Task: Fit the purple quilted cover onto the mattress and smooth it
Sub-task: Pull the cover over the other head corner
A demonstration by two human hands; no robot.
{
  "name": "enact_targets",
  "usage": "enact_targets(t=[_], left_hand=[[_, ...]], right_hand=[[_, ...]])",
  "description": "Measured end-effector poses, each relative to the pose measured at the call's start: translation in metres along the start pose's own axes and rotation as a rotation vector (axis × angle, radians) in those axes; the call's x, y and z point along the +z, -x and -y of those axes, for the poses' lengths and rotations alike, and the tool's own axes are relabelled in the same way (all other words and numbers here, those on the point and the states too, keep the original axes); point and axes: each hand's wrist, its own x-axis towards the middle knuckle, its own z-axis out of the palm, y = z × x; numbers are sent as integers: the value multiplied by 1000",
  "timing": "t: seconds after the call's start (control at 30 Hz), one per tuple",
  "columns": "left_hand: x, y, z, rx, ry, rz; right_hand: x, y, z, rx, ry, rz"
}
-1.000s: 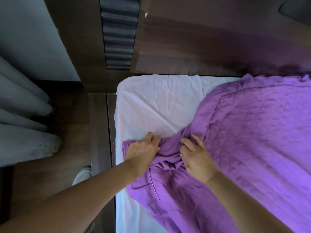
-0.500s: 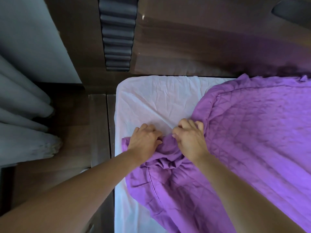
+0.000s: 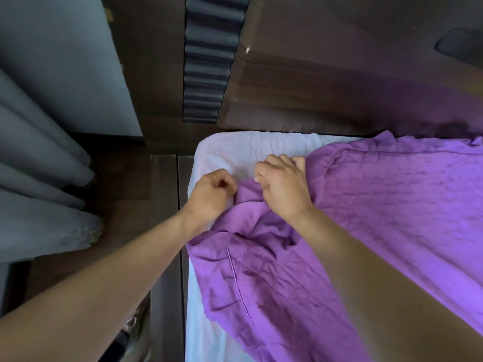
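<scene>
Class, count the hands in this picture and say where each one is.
2. The left hand is curled at the mattress's left edge, beside the bunched purple cover. The right hand grips the cover's edge nearer the headboard. None looks hidden.

Butted a dark headboard (image 3: 339,100) at twelve o'clock. Showed white mattress (image 3: 235,150) bare at eleven and seven o'clock; bore the purple quilted cover (image 3: 392,205), rumpled, from centre out to four.

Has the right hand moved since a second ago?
Yes. The right hand, gripping the purple cover, has gone up toward the headboard, and is now closer to the top edge of the mattress.
</scene>
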Motion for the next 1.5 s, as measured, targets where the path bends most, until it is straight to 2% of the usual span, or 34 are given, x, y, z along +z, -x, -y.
enact_targets(t=[0.1,0.2,0.3,0.37,0.43,0.47,0.5,0.57,0.67,0.7,0.77,0.87,0.93,1.0,1.07,1.17,1.27,1.33,1.43,1.5], left_hand=[[-7,-6,-3,-161,294,-18],[-15,-9,-5,-258,436,-67],[-26,-10,-3,-217,406,-176],[-38,-7,3,-166,395,-236],[-50,-1,11,-81,351,-228],[-55,4,14,-43,311,-206],[-58,9,16,-20,287,-184],[-60,15,19,-58,343,-166],[-61,14,20,-318,482,-98],[-62,12,21,-413,504,-41],[-63,7,19,-494,525,59],[-60,2,11,-445,265,143],[-53,1,7,-360,103,132],[-48,-1,9,-268,79,43],[-51,3,14,-219,162,2],[-62,8,24,-242,372,44],[-66,9,35,-315,566,91],[-63,8,38,-323,617,80],[-55,9,34,-289,598,-8],[-50,10,32,-251,603,-47]], right_hand=[[-3,-19,15,-26,14,67],[-5,-28,29,-26,-33,62],[-3,-32,42,-43,-74,174],[-3,-36,45,-48,-85,354],[-7,-42,44,-35,-70,548],[-9,-45,44,-41,-60,592],[-10,-47,45,-64,-34,580],[-11,-51,52,-146,68,410],[-12,-57,60,-119,141,183],[-11,-59,61,-94,137,169],[-9,-62,64,-95,124,180],[-5,-62,70,-133,102,160],[-4,-61,71,-111,51,137],[-3,-54,65,-106,-6,128],[1,-41,53,-186,-34,106],[12,-13,39,-283,-66,182],[10,-3,38,-283,-134,299],[3,-8,40,-190,-196,394],[-5,-26,39,101,-363,402],[-6,-41,36,202,-318,461]])
